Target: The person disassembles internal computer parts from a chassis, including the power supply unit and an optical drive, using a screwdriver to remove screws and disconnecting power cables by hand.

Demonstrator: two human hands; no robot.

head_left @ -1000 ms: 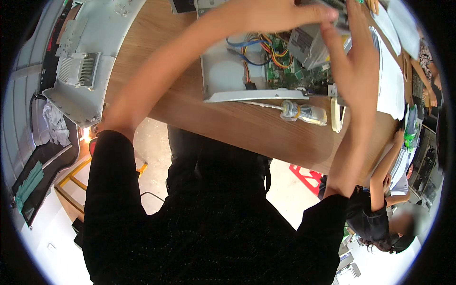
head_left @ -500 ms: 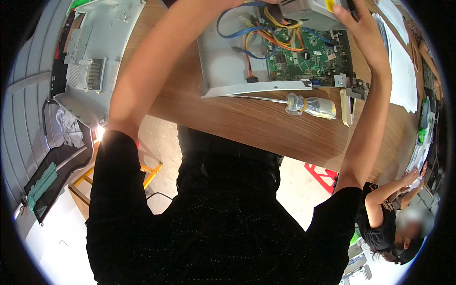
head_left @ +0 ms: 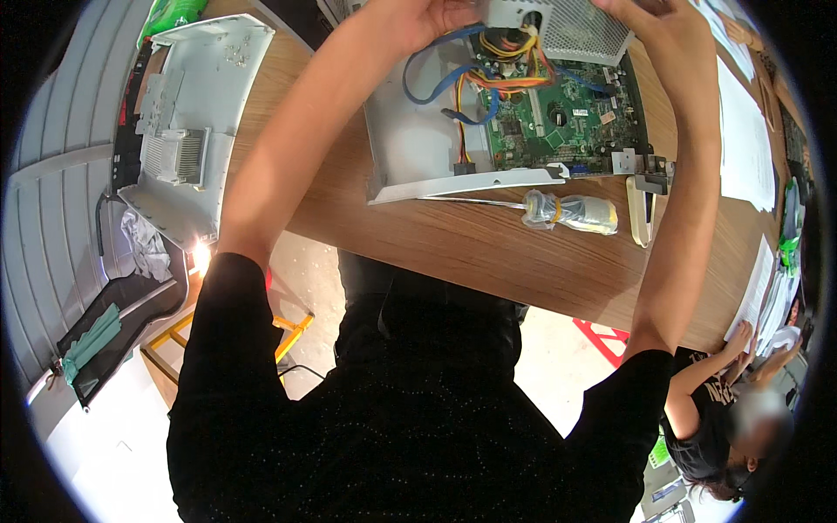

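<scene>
**Above an open computer case, two hands hold a metal power supply box**

At the top edge of the view, both bare arms reach up and forward from black sleeves. The left hand grips the near left end of a perforated grey power supply box, fingers closed on it. The right hand closes on the box's right side, though its fingertips run out of view. The hands are apart, one at each end of the box.

From the box, a bundle of orange, yellow and red wires hangs down between the hands to a green circuit board. The board sits in an open grey case lying just below the hands on a wooden table. A blue cable loops beside the left forearm. Below the right forearm, near the case's front edge, lies a screwdriver with a clear handle. Well off to the left of the left arm rests a detached grey cover panel.

Compared with a second ago, the hands sit higher in view, and the board shows more fully beneath them.
</scene>
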